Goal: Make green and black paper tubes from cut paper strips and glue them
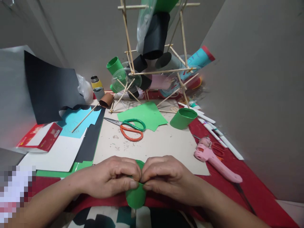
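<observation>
While the left hand (114,177) and right hand (167,177) pinched the green tube (136,197) at near centre, the step seemed to be shaping its rim — the next move likely called for even pressure.

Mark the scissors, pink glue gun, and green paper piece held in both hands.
Scissors (120,123): head view, where blades meet handles.
Pink glue gun (218,163): head view, handle.
Green paper piece (136,197): head view, lower front.
</observation>
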A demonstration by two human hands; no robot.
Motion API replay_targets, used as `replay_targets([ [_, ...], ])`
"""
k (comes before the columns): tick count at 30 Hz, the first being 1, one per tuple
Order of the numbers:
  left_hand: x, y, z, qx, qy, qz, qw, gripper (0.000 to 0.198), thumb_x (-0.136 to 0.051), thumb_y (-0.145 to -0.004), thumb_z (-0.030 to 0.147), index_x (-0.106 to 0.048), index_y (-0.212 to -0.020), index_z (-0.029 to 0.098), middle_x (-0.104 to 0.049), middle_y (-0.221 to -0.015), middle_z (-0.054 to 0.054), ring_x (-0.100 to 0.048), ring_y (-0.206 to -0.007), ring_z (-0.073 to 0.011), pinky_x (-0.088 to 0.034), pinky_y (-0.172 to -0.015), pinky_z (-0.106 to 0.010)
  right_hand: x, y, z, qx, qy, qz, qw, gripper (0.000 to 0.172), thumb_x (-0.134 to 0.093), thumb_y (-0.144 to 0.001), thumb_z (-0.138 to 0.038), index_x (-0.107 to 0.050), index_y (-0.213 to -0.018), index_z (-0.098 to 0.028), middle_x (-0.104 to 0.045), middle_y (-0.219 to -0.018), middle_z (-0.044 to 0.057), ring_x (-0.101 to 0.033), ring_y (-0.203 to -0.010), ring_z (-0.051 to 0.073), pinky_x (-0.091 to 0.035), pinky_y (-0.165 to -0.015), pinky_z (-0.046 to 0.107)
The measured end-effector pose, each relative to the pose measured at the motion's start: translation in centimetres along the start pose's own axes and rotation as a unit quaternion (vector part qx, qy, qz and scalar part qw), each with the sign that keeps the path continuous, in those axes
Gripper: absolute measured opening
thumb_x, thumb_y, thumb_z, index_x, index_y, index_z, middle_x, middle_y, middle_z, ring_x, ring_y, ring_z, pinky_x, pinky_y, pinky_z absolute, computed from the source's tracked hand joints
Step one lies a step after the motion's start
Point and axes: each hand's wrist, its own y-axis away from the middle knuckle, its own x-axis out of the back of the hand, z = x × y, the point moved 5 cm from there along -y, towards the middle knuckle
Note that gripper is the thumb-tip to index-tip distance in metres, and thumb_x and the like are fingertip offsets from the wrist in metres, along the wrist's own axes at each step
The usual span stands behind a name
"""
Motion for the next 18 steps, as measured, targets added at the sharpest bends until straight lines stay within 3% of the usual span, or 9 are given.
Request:
replay_targets([
  [7,0.5,0.1,-0.9,0.007,0.021,0.049,0.999,0.015,-0.058,-0.091,0.026,-0.067,-0.098,0.016,-0.064,-0.091,-0.007,-0.058,-0.078,-0.0140,-0.048,-0.073,-0.026,0.4,0.0,-0.4,0.008,0.030,0.009,0.999,0.018,-0.055,-0.094,-0.019,-0.066,-0.081,-0.014,-0.066,-0.076,0.006,-0.059,-0.069,0.012,-0.047,-0.063,0.021],
  [11,0.5,0.1,-0.5,-0.025,0.020,0.065,0.997,0.016,-0.054,-0.092,0.022,-0.067,-0.088,0.014,-0.063,-0.088,-0.008,-0.059,-0.081,-0.0146,-0.048,-0.076,-0.026,0.4,-0.1,-0.5,0.019,0.013,0.033,0.999,0.011,-0.061,-0.090,-0.017,-0.068,-0.082,-0.014,-0.068,-0.077,0.006,-0.062,-0.070,0.011,-0.049,-0.066,0.020],
  [18,0.0,0.0,0.5,-0.040,-0.056,0.029,0.997,0.018,-0.043,-0.095,0.018,-0.059,-0.088,0.015,-0.057,-0.091,-0.008,-0.054,-0.087,-0.0161,-0.045,-0.082,-0.027,0.0,-0.1,-0.4,0.019,0.035,0.015,0.999,0.013,-0.057,-0.091,-0.016,-0.067,-0.084,-0.015,-0.067,-0.077,0.006,-0.061,-0.071,0.012,-0.047,-0.066,0.022],
])
